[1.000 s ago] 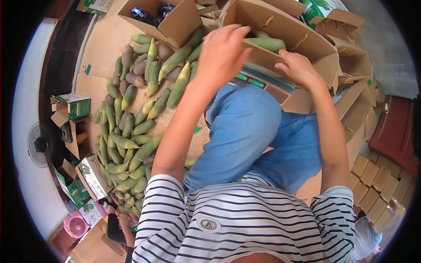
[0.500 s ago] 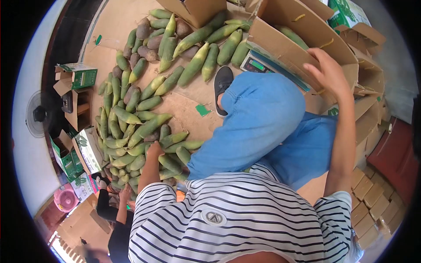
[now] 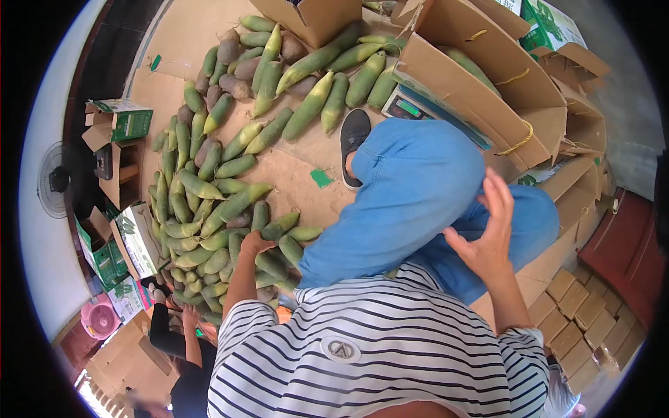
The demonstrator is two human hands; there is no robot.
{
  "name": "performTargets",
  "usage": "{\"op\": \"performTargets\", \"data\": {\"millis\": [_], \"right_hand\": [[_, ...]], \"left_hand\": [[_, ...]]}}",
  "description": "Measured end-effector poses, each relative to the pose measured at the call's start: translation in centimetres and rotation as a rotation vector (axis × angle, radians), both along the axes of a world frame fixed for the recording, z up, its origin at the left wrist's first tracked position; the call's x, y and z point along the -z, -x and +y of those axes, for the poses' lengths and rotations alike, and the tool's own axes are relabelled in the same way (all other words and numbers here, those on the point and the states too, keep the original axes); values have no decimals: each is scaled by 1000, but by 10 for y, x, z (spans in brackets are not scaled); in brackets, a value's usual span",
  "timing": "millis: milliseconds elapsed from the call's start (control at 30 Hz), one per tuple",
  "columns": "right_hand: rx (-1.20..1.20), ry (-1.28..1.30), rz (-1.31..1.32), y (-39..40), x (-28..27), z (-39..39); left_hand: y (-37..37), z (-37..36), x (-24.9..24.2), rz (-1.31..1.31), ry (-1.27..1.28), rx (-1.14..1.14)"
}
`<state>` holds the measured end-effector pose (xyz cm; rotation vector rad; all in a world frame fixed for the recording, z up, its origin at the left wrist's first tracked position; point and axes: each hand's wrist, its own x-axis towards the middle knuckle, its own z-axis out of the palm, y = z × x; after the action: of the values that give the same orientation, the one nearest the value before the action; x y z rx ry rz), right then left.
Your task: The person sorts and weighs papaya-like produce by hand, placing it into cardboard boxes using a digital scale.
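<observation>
Many green radishes [image 3: 237,207] lie heaped on the floor ahead of me and to my left. My left hand [image 3: 256,244] is down in the near part of the heap. Its fingers are bent against a green radish [image 3: 281,224] and partly hidden. Over my bent blue-trousered leg, my right hand [image 3: 490,240] hangs with fingers apart and nothing in it. Beyond it stands an open carton [image 3: 481,90] with yellow rope handles and a radish inside. The carton rests on a scale [image 3: 404,106] with a lit green display.
More open cartons [image 3: 582,115] stand at the right, with stacked small boxes [image 3: 582,317] below. Printed green boxes [image 3: 132,122], a fan [image 3: 54,180] and a pink basin [image 3: 101,319] line the left. Another person's arm [image 3: 189,334] reaches into the heap at lower left.
My right hand has come away from the carton, down and toward me, over my leg. My left hand has shifted slightly right among the radishes.
</observation>
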<state>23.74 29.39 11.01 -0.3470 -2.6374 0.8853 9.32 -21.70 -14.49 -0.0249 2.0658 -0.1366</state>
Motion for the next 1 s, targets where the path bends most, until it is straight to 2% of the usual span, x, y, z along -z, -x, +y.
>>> {"op": "performTargets", "data": {"millis": [100, 200, 300, 333, 367, 433, 500, 567, 667, 767, 833, 900, 1000], "right_hand": [[82, 311, 18, -23, 34, -11], [122, 316, 54, -21, 34, -22], [259, 487, 69, -24, 50, -31], [292, 509, 122, -21, 53, -36], [317, 538, 146, -19, 53, -40], [288, 668, 116, -18, 49, -42], [156, 799, 43, -16, 33, -32], [-117, 715, -28, -15, 23, -13], [-310, 824, -124, -10, 15, 1], [-329, 742, -228, -5, 10, 13], [-290, 737, -262, -3, 7, 16], [-276, 735, -274, -4, 5, 19], [-239, 675, -276, -9, -1, 23]], "left_hand": [[20, 41, -26, -17, 77, 124], [46, 86, -57, 45, 44, 190], [76, 127, -97, 178, -105, 75], [85, 141, -109, 243, -184, -33], [90, 153, -125, 356, -480, -56], [100, 195, -162, 574, -627, -55], [103, 248, -214, 600, -816, -106], [107, 288, -238, 707, -1083, -43], [114, 354, -272, 771, -1234, 246], [112, 431, -298, 816, -1376, 625], [109, 476, -296, 835, -1392, 780], [105, 514, -278, 840, -1297, 891], [101, 521, -258, 967, -1329, 877]]}}
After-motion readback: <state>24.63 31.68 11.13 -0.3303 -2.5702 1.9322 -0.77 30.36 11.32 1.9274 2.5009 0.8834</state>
